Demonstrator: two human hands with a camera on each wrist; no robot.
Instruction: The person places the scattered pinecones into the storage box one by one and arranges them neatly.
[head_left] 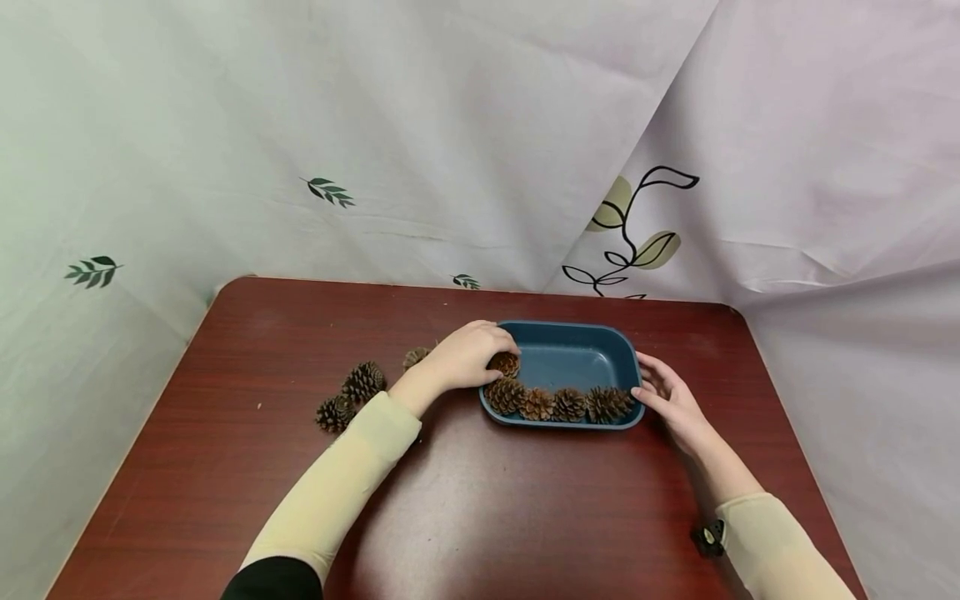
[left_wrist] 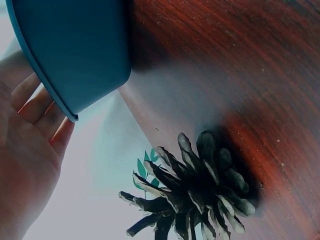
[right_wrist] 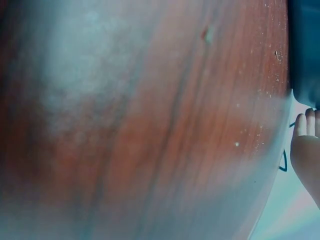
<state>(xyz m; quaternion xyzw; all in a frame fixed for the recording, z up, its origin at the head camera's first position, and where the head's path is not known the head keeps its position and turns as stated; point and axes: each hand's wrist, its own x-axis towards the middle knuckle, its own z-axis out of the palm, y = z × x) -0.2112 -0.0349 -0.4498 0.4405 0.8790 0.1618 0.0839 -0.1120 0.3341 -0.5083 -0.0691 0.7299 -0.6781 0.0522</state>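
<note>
Pine cone (head_left: 506, 365) sits in the left hand's (head_left: 468, 356) grip at that end of the blue tray (head_left: 566, 364), fingers and thumb round it as far as I can see; can't tell whether its weight is on the tray floor. Right hand (head_left: 677, 410) holds the opposite end, thumb over the rim, fingers along the outer wall. Status: row of four cones (head_left: 568, 406) already in, starting close by the gripped cone on the person's side and running away toward the right hand. Gripped one makes five, not yet let go. Remaining: three loose on the table (head_left: 570, 508) that I can count: one cone (head_left: 416, 358) just behind the left wrist, then an upper cone (head_left: 364, 382) and a lower cone (head_left: 334, 413) close together, farther out past the forearm. Sleeve may hide more. Tray floor shows between the hands, so room looks fine. I'd call it past halfway, assuming the loose ones belong inside.
</note>
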